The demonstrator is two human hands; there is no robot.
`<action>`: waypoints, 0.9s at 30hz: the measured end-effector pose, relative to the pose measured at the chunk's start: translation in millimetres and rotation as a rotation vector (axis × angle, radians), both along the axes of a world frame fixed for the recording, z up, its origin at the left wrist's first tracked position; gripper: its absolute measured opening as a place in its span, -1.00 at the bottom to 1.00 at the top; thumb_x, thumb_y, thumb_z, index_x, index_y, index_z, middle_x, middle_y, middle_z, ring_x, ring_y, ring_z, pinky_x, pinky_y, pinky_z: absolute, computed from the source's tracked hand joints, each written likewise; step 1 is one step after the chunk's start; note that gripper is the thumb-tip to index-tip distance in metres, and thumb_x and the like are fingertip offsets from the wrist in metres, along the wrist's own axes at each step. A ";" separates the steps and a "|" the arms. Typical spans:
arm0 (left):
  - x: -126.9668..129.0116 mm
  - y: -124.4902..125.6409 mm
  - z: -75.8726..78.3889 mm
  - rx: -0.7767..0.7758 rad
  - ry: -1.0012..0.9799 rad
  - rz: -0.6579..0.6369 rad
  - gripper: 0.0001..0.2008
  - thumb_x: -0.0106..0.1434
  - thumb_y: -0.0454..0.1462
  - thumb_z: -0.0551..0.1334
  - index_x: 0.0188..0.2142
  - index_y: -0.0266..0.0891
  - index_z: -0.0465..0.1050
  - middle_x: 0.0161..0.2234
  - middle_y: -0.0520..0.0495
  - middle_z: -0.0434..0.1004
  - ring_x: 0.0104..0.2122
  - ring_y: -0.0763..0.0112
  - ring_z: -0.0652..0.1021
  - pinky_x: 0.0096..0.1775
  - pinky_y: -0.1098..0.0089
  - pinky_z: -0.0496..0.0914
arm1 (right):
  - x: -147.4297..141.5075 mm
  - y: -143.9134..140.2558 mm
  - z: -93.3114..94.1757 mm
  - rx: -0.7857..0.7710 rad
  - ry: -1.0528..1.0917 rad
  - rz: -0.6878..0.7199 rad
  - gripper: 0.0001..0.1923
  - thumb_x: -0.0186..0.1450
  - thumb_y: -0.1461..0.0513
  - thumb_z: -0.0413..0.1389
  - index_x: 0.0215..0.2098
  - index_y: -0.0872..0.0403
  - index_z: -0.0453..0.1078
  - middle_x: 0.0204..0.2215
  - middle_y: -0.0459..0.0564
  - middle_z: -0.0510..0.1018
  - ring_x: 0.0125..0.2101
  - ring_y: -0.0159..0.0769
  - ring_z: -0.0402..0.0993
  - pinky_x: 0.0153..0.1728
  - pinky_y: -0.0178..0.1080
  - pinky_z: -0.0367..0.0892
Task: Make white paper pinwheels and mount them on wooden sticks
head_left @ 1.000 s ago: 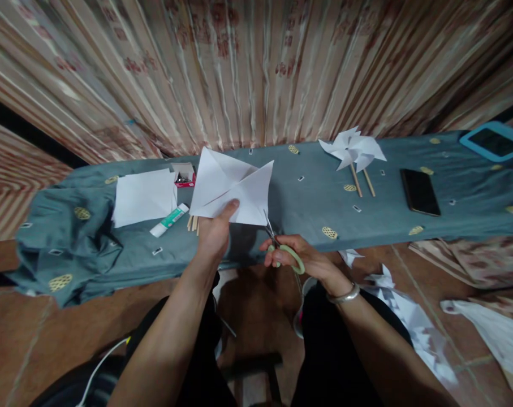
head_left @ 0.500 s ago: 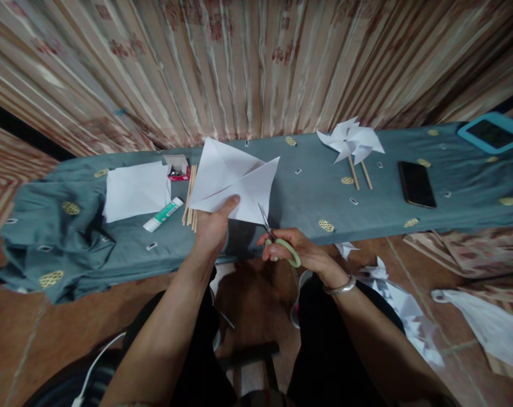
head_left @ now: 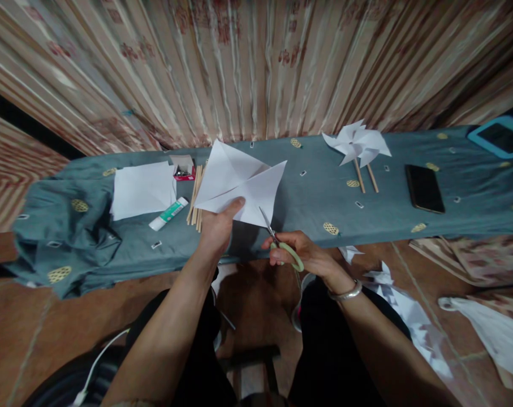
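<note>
My left hand (head_left: 219,226) pinches a white paper square (head_left: 235,169) by its near edge, thumb on top and fingers hidden beneath. Slits run from the paper's corners toward its middle, and the right corner lifts a little. In my right hand (head_left: 296,249) is a pair of scissors (head_left: 291,254) with pale green handles. Their blades lie at the paper's near right corner; whether they are parted is hard to see. Partly under the paper lie several wooden sticks (head_left: 195,199). Two white paper pinwheels (head_left: 358,142) on sticks rest to the right.
A cloth-covered bench (head_left: 307,198) carries a paper stack (head_left: 143,189), a glue stick (head_left: 168,213), a small red box (head_left: 183,169) of metal bits, a black phone (head_left: 425,188) and a blue-framed tablet (head_left: 500,137). Paper scraps (head_left: 413,316) lie on the floor. Curtains (head_left: 256,68) hang behind.
The whole view has shifted slightly, so things appear a little further right. Both hands keep their holds, and the scissors stay at the paper's near right corner.
</note>
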State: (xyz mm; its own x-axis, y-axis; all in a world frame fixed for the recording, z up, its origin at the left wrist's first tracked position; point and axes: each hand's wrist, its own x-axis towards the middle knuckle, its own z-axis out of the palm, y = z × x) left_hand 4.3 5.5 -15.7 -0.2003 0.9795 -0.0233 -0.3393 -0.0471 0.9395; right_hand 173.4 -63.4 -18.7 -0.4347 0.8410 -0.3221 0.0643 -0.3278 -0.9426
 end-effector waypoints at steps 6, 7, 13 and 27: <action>0.0 0.0 -0.6 0.005 -0.005 0.001 -0.33 -0.14 -0.34 0.42 0.03 -0.19 0.41 -0.02 -0.15 0.57 -0.03 0.14 0.56 0.10 0.15 0.36 | -1.4 -1.2 1.2 -0.033 0.002 -0.023 -0.44 -0.05 -0.16 0.31 -0.41 0.15 0.43 -0.58 -0.17 0.42 -0.56 -0.51 0.32 -0.53 -0.38 0.27; 0.0 0.2 -0.7 0.002 -0.005 0.004 -0.33 -0.14 -0.34 0.42 0.03 -0.20 0.41 -0.03 -0.15 0.57 -0.04 0.14 0.56 0.10 0.14 0.36 | -1.5 -1.3 0.9 -0.035 0.007 -0.023 -0.45 -0.04 -0.15 0.32 -0.42 0.15 0.42 -0.59 -0.17 0.42 -0.57 -0.52 0.31 -0.54 -0.39 0.27; -0.6 0.6 -1.9 -0.011 0.016 0.012 -0.37 -0.13 -0.31 0.42 0.00 -0.20 0.44 -0.04 -0.16 0.57 -0.04 0.12 0.56 0.08 0.13 0.38 | -2.1 -1.5 -3.9 -0.102 0.074 -0.064 -0.50 -0.07 -0.09 0.37 -0.44 0.14 0.42 -0.59 -0.18 0.44 -0.58 -0.52 0.35 -0.55 -0.39 0.29; -3.1 0.9 -2.8 -0.036 0.030 0.014 -0.40 -0.13 -0.31 0.41 -0.02 -0.22 0.45 -0.06 -0.17 0.58 -0.06 0.13 0.56 0.08 0.14 0.37 | -2.4 0.2 -5.6 -0.187 0.109 -0.078 -0.55 -0.10 0.01 0.42 -0.42 0.15 0.45 -0.59 -0.21 0.44 -0.58 -0.54 0.38 -0.52 -0.42 0.35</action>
State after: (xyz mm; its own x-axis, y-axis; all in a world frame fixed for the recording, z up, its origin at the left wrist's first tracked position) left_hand 1.2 6.4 -18.6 -0.2147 0.9753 -0.0518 -0.3108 -0.0179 0.9503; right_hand 171.0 -63.3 -24.3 -0.4118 0.8032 -0.4304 -0.0667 -0.4976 -0.8648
